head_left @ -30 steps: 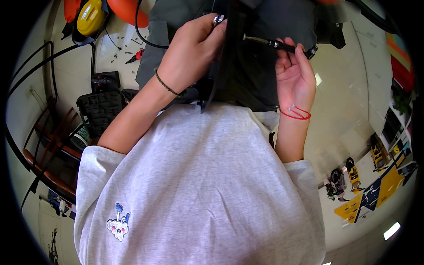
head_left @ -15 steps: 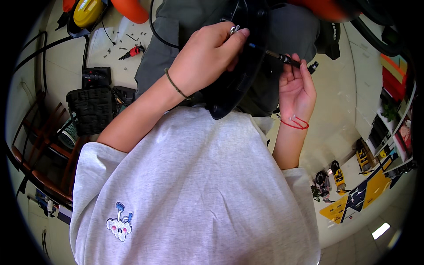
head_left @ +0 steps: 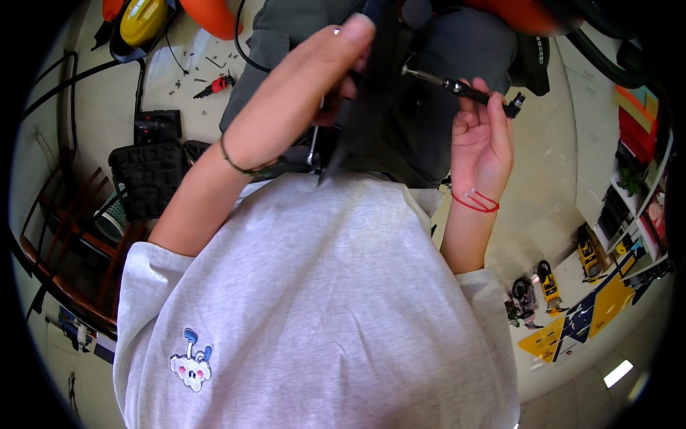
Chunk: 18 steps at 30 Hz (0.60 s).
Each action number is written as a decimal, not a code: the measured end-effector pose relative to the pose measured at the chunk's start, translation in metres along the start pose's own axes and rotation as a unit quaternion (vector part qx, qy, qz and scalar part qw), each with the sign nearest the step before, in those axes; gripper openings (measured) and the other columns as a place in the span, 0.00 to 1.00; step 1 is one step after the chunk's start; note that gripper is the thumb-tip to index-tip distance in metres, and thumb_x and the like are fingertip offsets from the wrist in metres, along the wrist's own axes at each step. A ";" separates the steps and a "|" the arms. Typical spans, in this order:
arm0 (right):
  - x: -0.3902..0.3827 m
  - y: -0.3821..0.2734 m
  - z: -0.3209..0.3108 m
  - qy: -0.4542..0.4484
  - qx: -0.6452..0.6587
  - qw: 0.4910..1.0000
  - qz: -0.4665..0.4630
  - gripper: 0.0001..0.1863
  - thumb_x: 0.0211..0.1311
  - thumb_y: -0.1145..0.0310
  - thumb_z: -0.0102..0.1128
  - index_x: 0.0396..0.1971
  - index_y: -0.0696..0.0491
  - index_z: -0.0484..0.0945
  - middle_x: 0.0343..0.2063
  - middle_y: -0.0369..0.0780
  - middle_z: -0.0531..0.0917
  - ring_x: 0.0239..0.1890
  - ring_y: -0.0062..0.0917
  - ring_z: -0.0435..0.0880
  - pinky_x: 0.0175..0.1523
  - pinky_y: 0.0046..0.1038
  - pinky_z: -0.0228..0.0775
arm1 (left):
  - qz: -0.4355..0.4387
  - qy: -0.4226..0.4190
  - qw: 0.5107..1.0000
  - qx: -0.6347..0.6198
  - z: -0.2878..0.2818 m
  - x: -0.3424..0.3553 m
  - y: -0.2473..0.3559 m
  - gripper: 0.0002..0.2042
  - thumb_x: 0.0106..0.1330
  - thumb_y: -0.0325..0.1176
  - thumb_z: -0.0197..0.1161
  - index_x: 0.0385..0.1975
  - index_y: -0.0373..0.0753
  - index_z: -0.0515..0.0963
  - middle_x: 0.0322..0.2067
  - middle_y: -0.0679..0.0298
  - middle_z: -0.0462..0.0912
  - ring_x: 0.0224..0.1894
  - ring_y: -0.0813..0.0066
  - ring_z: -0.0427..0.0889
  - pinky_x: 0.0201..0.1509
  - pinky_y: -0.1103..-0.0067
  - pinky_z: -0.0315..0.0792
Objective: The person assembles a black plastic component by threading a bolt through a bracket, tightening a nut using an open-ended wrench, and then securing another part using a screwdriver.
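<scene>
Across my lap stands a long black part (head_left: 366, 100), tilted nearly edge-on; its kind is unclear. My left hand (head_left: 296, 89) is closed around its left side, fingers partly hidden behind the hand. Below that hand a slim metal tool (head_left: 313, 145), perhaps a wrench, sticks down toward my shirt; whether the fingers grip it cannot be made out. My right hand (head_left: 482, 132) pinches a screwdriver (head_left: 468, 91) with a black handle and a bent end. Its thin metal shaft points left, and the tip is at or close to the black part's right side.
On the floor at the left lie a red tool holder (head_left: 214, 86), scattered small screws (head_left: 191, 64) and an open black tool case (head_left: 146, 179). A yellow-and-black object (head_left: 144, 21) is at top left. Orange rounded shapes (head_left: 211, 16) border the top. Wooden chair (head_left: 71, 264) stands far left.
The black part has turned from showing its broad face to nearly edge-on. My left hand has moved left and up with it. The screwdriver has shifted slightly, its shaft now showing more.
</scene>
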State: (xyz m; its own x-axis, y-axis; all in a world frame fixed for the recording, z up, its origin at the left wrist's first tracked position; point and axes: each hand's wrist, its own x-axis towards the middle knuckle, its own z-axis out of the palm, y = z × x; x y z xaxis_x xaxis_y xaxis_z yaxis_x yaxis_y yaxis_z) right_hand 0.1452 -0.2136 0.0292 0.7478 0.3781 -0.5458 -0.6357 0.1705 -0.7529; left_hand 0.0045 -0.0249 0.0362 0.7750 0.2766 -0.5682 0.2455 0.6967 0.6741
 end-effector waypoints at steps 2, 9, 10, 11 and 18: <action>-0.004 0.000 0.011 -0.034 -0.010 0.999 -0.032 0.07 0.64 0.70 0.51 0.39 0.54 0.73 0.42 0.45 0.79 0.43 0.29 0.81 0.38 0.21 0.72 | 0.012 -0.035 0.994 -0.106 -0.019 -0.008 -0.004 0.28 0.68 0.54 0.43 0.56 0.34 0.65 0.52 0.62 0.73 0.52 0.76 0.73 0.57 0.79 0.65; -0.009 0.005 0.031 -0.112 -0.062 0.980 -0.155 0.07 0.63 0.74 0.52 0.39 0.59 0.71 0.38 0.51 0.80 0.40 0.35 0.82 0.34 0.21 0.76 | -0.048 0.056 0.997 0.031 -0.029 -0.017 0.022 0.16 0.60 0.42 0.57 0.37 0.34 0.73 0.31 0.68 0.79 0.31 0.84 0.77 0.32 0.86 0.71; -0.009 0.006 0.032 -0.122 -0.070 0.977 -0.159 0.07 0.63 0.75 0.51 0.39 0.60 0.71 0.37 0.51 0.80 0.39 0.35 0.82 0.34 0.21 0.76 | -0.052 0.047 0.998 0.000 -0.031 -0.017 0.022 0.14 0.59 0.40 0.57 0.37 0.34 0.73 0.31 0.67 0.79 0.30 0.84 0.77 0.32 0.86 0.72; -0.009 0.007 0.032 -0.128 -0.075 0.975 -0.166 0.07 0.63 0.75 0.52 0.38 0.60 0.71 0.37 0.51 0.80 0.39 0.34 0.82 0.34 0.21 0.76 | -0.046 0.091 0.995 -0.013 -0.032 -0.018 0.020 0.14 0.59 0.37 0.55 0.38 0.33 0.73 0.31 0.65 0.79 0.32 0.81 0.79 0.33 0.85 0.73; -0.009 0.013 0.028 -0.151 -0.078 0.966 -0.193 0.08 0.62 0.74 0.53 0.38 0.61 0.71 0.38 0.51 0.80 0.40 0.32 0.82 0.36 0.20 0.75 | -0.016 0.071 0.996 -0.055 -0.027 -0.020 0.015 0.19 0.59 0.37 0.49 0.45 0.31 0.71 0.36 0.59 0.80 0.36 0.72 0.81 0.40 0.79 0.75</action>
State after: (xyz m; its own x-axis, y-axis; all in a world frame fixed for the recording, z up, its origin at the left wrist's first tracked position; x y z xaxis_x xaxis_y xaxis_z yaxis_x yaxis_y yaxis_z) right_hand 0.1252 -0.1894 0.0346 0.8192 0.5650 -0.0985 -0.2661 0.2223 -0.9379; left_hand -0.0228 -0.0022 0.0455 0.6757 0.3394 -0.6544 0.1973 0.7720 0.6042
